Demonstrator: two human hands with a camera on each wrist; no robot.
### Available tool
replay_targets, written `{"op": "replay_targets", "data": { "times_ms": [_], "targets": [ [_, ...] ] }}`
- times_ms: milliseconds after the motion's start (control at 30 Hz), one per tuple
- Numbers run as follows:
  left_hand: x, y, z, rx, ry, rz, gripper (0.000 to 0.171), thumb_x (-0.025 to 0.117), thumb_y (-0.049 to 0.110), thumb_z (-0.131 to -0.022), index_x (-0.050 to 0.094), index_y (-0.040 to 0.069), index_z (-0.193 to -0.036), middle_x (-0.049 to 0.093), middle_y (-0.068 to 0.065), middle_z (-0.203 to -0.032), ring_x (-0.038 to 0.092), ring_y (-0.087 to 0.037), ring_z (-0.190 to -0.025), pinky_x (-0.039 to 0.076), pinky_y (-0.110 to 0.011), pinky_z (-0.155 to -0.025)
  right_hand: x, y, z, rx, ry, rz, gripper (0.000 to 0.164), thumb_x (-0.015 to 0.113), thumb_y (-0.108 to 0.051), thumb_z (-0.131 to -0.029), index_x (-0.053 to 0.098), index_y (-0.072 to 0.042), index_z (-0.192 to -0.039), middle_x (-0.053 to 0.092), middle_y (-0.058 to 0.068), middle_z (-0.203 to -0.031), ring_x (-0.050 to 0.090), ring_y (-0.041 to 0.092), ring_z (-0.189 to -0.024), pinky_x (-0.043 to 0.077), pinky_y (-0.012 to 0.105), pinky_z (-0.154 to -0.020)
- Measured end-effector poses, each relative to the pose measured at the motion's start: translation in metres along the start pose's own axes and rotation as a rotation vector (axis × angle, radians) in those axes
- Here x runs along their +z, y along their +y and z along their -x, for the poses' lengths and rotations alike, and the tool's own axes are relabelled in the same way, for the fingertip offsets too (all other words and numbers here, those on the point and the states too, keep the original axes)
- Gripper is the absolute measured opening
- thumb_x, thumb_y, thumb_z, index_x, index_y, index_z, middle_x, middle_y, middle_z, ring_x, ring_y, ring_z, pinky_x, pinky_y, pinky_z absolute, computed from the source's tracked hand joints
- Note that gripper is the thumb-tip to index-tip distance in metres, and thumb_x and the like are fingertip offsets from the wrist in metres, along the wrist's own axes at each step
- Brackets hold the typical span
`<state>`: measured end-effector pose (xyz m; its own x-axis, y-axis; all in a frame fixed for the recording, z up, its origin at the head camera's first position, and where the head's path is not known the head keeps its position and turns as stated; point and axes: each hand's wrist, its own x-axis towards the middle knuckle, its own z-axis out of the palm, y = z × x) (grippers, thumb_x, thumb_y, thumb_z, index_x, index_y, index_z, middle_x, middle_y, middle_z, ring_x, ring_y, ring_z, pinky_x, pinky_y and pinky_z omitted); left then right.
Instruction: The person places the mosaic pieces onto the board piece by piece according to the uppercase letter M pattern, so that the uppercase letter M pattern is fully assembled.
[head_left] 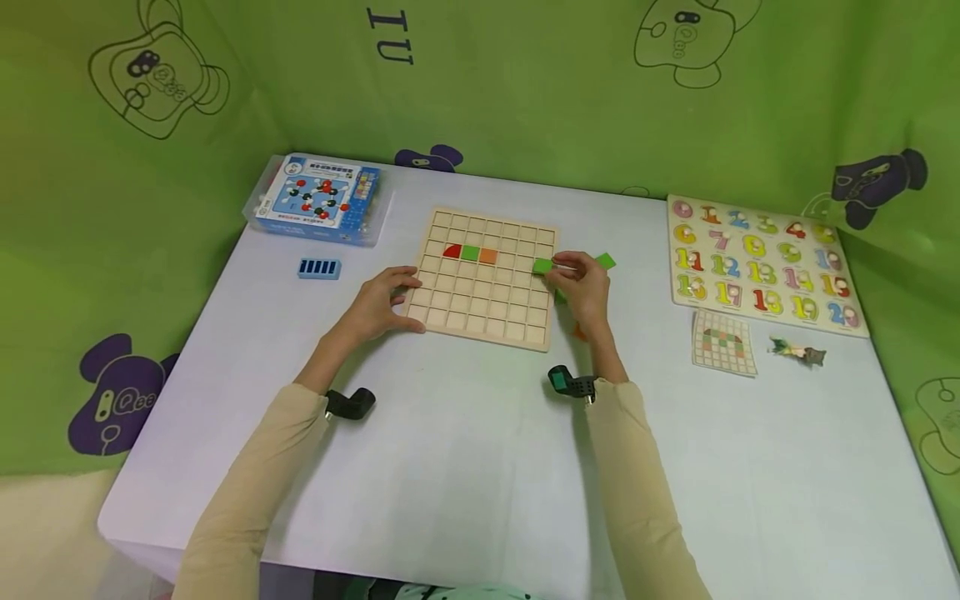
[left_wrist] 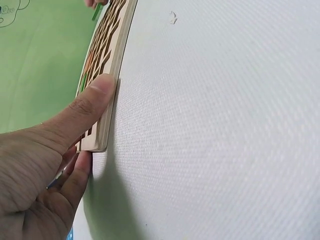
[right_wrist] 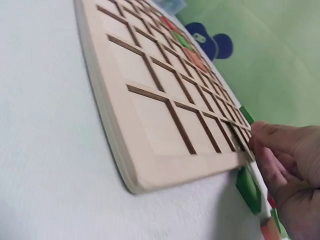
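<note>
A wooden grid board [head_left: 476, 327] lies mid-table. One row of its cells holds a red curved-corner tile [head_left: 452, 251], a green tile [head_left: 470, 252] and an orange tile [head_left: 488, 256]. My left hand [head_left: 375, 304] grips the board's near left corner; in the left wrist view the thumb [left_wrist: 102, 87] lies on its near edge, fingers round the side. Over the right edge, my right hand [head_left: 587, 292] pinches a green square tile [head_left: 542, 267] between thumb and fingertips. Beneath and beside that hand lie loose tiles, among them a green one [right_wrist: 248, 190] and an orange one [right_wrist: 270, 230], partly hidden.
A clear plastic box with a molecule picture [head_left: 315, 200] stands at the back left, a small blue slotted piece [head_left: 318, 268] before it. To the right are a number puzzle board [head_left: 765, 267], a pattern card [head_left: 723, 342] and a small crumpled item [head_left: 797, 352]. Green curtains border the table.
</note>
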<state>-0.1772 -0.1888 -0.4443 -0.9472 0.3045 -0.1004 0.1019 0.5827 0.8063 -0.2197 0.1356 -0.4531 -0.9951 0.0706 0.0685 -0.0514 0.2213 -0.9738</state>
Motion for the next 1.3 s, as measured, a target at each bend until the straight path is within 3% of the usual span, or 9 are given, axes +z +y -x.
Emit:
{"op": "replay_targets", "data": {
  "times_ms": [400, 600, 833, 1100, 1300],
  "targets": [
    [0.001, -0.001, 0.000, -0.001, 0.008, 0.003, 0.070, 0.087, 0.006, -0.067, 0.054, -0.008, -0.127, 0.034, -0.016, -0.149, 0.032, -0.031, -0.138, 0.047, -0.034, -0.104, 0.028, -0.005, -0.010, -0.108, -0.052, 0.130, 0.028, 0.071, 0.010, -0.080, 0.064, 0.012, -0.107, 0.066, 0.025, -0.105, 0.066, 0.037, -0.092, 0.059, 0.022, -0.076],
    [0.001, -0.002, 0.000, -0.005, 0.007, 0.010, 0.070, 0.087, 0.005, -0.067, 0.054, -0.008, -0.128, 0.034, -0.016, -0.149, 0.032, -0.031, -0.138, 0.046, -0.035, -0.105, 0.036, -0.006, -0.010, -0.104, -0.057, 0.167, 0.028, 0.072, 0.007, -0.081, 0.064, 0.010, -0.107, 0.067, 0.023, -0.104, 0.067, 0.033, -0.092, 0.059, 0.027, -0.078],
    [0.000, -0.001, 0.000, 0.006, 0.003, 0.020, 0.072, 0.087, 0.005, -0.066, 0.052, -0.009, -0.128, 0.034, -0.018, -0.149, 0.031, -0.033, -0.138, 0.046, -0.037, -0.105, 0.043, -0.006, -0.012, -0.106, -0.050, 0.193, 0.028, 0.073, 0.005, -0.081, 0.064, 0.009, -0.107, 0.068, 0.022, -0.103, 0.066, 0.031, -0.091, 0.058, 0.024, -0.077],
    [0.001, -0.003, 0.000, 0.012, 0.002, 0.039, 0.072, 0.087, 0.005, -0.066, 0.053, -0.009, -0.128, 0.035, -0.017, -0.149, 0.032, -0.032, -0.137, 0.046, -0.037, -0.104, 0.048, -0.009, -0.013, -0.139, -0.053, 0.214, 0.028, 0.072, 0.006, -0.081, 0.064, 0.012, -0.107, 0.067, 0.024, -0.103, 0.066, 0.032, -0.092, 0.059, 0.035, -0.081],
    [0.000, -0.003, 0.000, 0.009, 0.002, 0.035, 0.071, 0.086, 0.005, -0.066, 0.053, -0.008, -0.128, 0.035, -0.016, -0.149, 0.032, -0.031, -0.138, 0.047, -0.036, -0.104, 0.049, -0.008, -0.014, -0.132, -0.054, 0.221, 0.029, 0.073, 0.006, -0.080, 0.064, 0.010, -0.107, 0.068, 0.022, -0.102, 0.067, 0.031, -0.091, 0.059, 0.031, -0.079]
  ]
}}
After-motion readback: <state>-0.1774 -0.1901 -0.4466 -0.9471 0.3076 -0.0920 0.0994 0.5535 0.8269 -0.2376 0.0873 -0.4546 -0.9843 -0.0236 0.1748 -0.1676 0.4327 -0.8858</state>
